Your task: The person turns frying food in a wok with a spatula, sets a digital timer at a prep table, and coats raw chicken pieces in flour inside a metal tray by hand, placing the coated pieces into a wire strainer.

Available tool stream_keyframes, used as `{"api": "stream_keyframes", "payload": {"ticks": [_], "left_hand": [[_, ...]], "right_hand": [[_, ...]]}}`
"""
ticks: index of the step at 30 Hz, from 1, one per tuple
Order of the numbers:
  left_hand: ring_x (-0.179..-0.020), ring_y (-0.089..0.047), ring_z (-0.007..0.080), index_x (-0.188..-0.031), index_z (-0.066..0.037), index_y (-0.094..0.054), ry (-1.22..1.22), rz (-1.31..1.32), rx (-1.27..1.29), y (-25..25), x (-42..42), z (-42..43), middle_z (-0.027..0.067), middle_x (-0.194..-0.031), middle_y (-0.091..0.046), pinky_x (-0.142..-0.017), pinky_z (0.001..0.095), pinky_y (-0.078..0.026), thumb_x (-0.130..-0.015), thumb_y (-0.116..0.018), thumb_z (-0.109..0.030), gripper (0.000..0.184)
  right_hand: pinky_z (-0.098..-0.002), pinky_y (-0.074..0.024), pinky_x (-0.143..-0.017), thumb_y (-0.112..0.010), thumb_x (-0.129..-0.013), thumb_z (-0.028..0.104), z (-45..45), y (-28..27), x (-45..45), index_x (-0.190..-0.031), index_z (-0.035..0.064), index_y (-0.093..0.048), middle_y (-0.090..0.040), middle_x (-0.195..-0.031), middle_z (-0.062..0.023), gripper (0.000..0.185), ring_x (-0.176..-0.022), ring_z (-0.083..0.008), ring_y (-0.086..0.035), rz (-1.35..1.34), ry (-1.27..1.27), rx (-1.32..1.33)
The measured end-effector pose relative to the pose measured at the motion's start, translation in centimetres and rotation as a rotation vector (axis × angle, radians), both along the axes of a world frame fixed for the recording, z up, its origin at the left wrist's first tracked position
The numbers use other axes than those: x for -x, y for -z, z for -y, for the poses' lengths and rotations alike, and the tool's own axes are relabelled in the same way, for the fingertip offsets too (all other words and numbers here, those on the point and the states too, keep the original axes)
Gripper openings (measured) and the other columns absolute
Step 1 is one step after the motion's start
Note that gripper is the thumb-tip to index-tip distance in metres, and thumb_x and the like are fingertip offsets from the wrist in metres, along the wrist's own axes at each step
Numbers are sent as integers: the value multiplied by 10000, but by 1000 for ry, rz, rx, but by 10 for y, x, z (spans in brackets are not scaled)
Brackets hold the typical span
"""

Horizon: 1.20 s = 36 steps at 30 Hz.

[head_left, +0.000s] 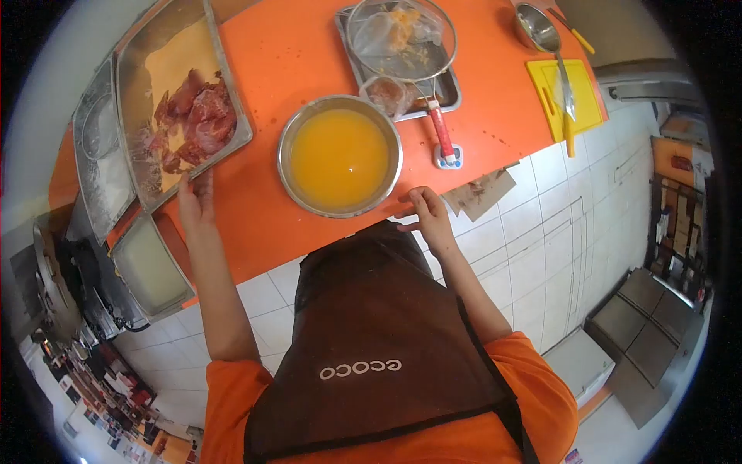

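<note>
My left hand [196, 203] is at the lower corner of a steel tray [241, 124] with raw red meat [202, 116] in it; its fingers are slightly apart and touch the tray's edge. A steel bowl [287, 179] of yellow-orange liquid [340, 159] stands on the orange table [270, 46] between my hands. My right hand [425, 213] hangs at the table's front edge, just right of the bowl, with fingers apart and nothing in it. Beyond the bowl, a strainer with a red handle [440, 133] lies over a smaller tray [454, 99].
A tray of white powder [112, 182] and a container of pale liquid [147, 267] stand at the left. At the right are a yellow board [591, 104], a knife [568, 100] and a small steel bowl [533, 29]. A small scale [448, 158] sits near the front edge.
</note>
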State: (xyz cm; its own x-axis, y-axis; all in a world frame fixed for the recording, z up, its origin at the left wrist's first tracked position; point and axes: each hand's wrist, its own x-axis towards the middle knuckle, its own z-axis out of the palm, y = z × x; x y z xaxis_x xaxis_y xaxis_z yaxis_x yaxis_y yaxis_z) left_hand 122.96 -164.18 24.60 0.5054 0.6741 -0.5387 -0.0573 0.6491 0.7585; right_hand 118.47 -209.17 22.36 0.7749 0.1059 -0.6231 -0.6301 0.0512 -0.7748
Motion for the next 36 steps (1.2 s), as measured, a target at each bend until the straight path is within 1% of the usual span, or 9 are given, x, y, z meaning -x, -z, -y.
{"api": "stream_keyframes", "payload": {"ticks": [13,22,25,27,28,30,31,34,36], "left_hand": [[-1075,-610,259,-1201,81,-490,104,118,-36,-7,36,27,163,-1167,-572,-996,380,-554,-982,-524,-79,274],[-1085,-587,170,-1236,-30,-521,-40,79,103,-3,131,79,75,-1191,-583,-942,311,-540,-966,-570,-94,281],[-1098,-583,180,-1258,-37,-517,-46,94,152,3,167,97,75,-1224,-570,-960,314,-520,-964,-576,-105,308],[-1081,-565,184,-1180,20,-582,-25,21,147,-14,184,112,102,-1186,-556,-992,314,-496,-974,-576,-110,245],[-1112,-556,198,-1212,16,-565,171,-102,-155,-9,198,115,107,-1224,-547,-1004,334,-493,-977,-578,-123,273],[-1152,-553,202,-1273,-16,-526,294,-87,-147,-12,217,117,93,-1263,-545,-1004,371,-490,-984,-582,-185,340],[-1161,-558,192,-1303,-44,-503,223,90,142,-24,222,112,74,-1264,-552,-994,389,-491,-987,-583,-236,378],[-1075,-600,159,-1303,-69,-539,700,75,108,-18,277,71,52,-1192,-604,-887,272,-494,-972,-621,-251,386],[-1123,-593,176,-1337,-31,-519,811,243,-51,-15,329,40,77,-1189,-618,-957,302,-473,-964,-642,-270,459]], "right_hand": [[-331,-602,-637,-460,-1040,288,22,-24,-8,-1039,25,-551,-630,-992,-116,279,-803,-180,-653,121,133,36],[-316,-595,-623,-459,-1044,290,-14,-76,-46,-1020,27,-584,-644,-942,-99,293,-787,-155,-654,312,-14,83],[-309,-582,-615,-453,-1049,283,-40,-91,-49,-1001,34,-581,-634,-919,-84,283,-791,-145,-633,388,-61,81],[-302,-570,-606,-451,-1050,277,-68,-108,-42,-996,36,-579,-630,-911,-83,278,-790,-141,-629,477,-99,121],[-298,-564,-602,-450,-1051,273,-86,-117,-35,-993,37,-579,-628,-907,-82,276,-789,-139,-627,529,-118,136],[-303,-549,-620,-457,-1049,256,-124,-126,-15,-978,40,-571,-617,-906,-77,255,-771,-144,-614,835,-230,289],[-306,-547,-632,-460,-1048,253,-143,-125,-7,-976,40,-569,-616,-908,-74,250,-768,-147,-611,936,-269,329],[-326,-543,-686,-460,-1044,238,-230,-138,45,-962,40,-557,-600,-901,-73,235,-757,-145,-596,750,-267,27],[-306,-535,-656,-488,-1024,181,-287,-144,93,-940,42,-549,-580,-871,-64,174,-740,-131,-584,833,-400,0]]}}
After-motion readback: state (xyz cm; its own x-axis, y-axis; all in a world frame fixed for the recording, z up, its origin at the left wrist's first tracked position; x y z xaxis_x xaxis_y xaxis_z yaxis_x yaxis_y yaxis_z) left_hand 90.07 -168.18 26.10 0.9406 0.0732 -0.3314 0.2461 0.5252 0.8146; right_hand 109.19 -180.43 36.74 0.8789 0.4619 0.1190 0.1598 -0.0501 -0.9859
